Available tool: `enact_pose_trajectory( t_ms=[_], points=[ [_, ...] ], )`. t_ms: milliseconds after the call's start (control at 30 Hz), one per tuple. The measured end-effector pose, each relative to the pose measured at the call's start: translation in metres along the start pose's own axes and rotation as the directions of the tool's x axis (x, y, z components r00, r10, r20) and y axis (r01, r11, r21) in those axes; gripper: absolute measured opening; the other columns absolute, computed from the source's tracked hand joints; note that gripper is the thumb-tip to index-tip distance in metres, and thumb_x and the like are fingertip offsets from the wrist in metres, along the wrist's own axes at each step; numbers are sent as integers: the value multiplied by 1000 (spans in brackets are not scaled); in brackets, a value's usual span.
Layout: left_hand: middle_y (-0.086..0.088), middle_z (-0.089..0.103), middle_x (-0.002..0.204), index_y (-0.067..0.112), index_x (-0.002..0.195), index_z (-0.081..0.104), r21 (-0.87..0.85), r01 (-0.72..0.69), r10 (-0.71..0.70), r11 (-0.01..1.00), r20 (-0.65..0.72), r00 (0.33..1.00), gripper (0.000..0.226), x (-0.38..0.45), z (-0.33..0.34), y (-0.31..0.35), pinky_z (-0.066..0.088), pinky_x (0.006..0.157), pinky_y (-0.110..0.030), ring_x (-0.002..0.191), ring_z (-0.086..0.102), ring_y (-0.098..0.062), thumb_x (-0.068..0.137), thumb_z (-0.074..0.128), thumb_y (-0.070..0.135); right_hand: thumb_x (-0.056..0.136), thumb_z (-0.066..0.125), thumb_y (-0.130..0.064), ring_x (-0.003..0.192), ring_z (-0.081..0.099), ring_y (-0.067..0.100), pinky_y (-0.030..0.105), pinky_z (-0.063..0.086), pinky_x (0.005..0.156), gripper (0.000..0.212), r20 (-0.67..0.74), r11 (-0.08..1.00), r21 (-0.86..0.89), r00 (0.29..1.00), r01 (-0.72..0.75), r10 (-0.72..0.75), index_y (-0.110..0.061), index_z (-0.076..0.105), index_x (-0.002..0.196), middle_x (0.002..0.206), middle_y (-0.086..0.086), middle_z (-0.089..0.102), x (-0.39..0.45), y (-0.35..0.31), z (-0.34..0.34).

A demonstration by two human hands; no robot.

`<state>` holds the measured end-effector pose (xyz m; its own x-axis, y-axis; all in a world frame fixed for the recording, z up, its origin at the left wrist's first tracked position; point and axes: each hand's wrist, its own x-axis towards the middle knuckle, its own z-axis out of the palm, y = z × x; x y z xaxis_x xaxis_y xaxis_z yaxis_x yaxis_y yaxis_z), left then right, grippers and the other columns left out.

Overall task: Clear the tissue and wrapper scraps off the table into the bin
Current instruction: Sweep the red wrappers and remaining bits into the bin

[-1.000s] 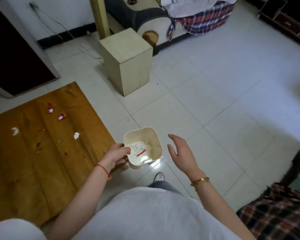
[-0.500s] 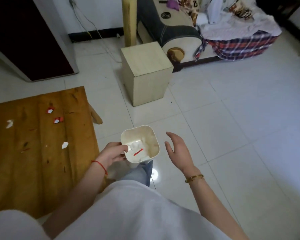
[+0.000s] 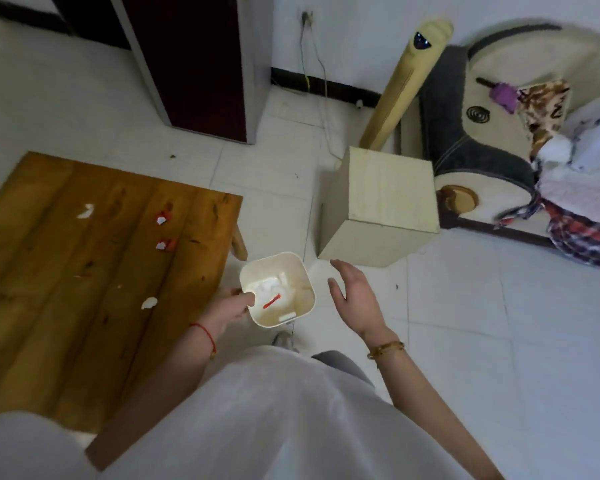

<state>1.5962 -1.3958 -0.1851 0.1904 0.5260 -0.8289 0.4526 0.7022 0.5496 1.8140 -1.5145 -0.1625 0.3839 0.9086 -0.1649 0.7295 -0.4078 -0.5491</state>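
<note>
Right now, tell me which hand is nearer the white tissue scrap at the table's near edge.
Left. The left hand, gripping the bin rim, sits just right of the tissue scrap; the right hand hovers open beyond the bin.

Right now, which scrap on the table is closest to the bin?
The white tissue scrap near the table's front edge; the two red wrapper scraps and other tissue lie farther back.

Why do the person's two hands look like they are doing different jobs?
The left hand grips the bin by its rim; the right hand is open and holds nothing. The left wrist has a red string, the right a gold bracelet. Both are bare and close to the bin.
</note>
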Motion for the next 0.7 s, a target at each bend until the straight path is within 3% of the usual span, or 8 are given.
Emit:
enact_pose_trajectory(
  t_ms=[67,167,267,367,433,533,600,700],
  points=[
    [-10,65,98,16,85,64,11,27,-27,1000,-61,998,9,7,-8,5,51,90,-39,95,62,-28,78,61,11,100,45,-24,130,43,23,29,31,108,40,55,998,-15,996,65,-64,-10,46,138,139,9,52,36,-8,-1],
    [-17,69,106,4,100,69,-72,91,-99,993,-117,988,32,24,-16,4,53,93,-42,101,65,-33,70,65,13,100,44,-24,129,44,23,30,32,109,40,157,984,-25,973,177,-171,-11,47,137,138,9,53,87,-21,3],
    [-21,70,107,1,93,70,-185,96,-127,978,-162,979,38,35,-18,-3,51,97,-53,104,66,-36,60,64,19,100,44,-27,132,42,22,33,31,111,41,267,954,-34,922,299,-280,-13,46,139,141,8,50,131,-32,15],
    [-19,66,99,3,92,66,-274,102,-168,956,-227,959,25,41,-15,-3,53,93,-49,94,63,-31,71,64,17,100,44,-26,133,41,23,32,29,112,41,367,906,-33,848,422,-382,-11,46,139,142,8,49,172,-43,28],
    [-16,63,91,2,87,64,-346,113,-212,932,-264,941,14,45,-9,-1,53,85,-44,87,60,-28,77,63,12,100,45,-23,132,42,25,30,28,111,41,444,862,-18,777,507,-447,-8,46,138,141,10,50,199,-50,37],
    [-12,64,97,2,96,65,-457,133,-296,880,-307,905,20,54,4,6,54,82,-37,83,62,-23,78,64,11,100,45,-23,130,43,23,25,30,108,41,576,792,15,642,611,-506,-8,45,138,141,10,49,241,-63,52],
    [-11,65,101,1,102,67,-513,145,-352,846,-333,875,26,65,12,10,54,88,-38,90,63,-25,78,63,12,100,46,-24,129,44,21,23,31,106,41,644,750,56,550,659,-532,-11,44,138,140,9,49,269,-73,63],
    [-18,68,109,-3,106,69,-609,159,-434,777,-337,836,33,85,24,11,53,96,-44,103,64,-33,78,63,12,100,46,-26,134,39,21,33,36,110,46,710,670,94,422,736,-564,-13,37,143,145,9,43,307,-89,83]
  ],
)
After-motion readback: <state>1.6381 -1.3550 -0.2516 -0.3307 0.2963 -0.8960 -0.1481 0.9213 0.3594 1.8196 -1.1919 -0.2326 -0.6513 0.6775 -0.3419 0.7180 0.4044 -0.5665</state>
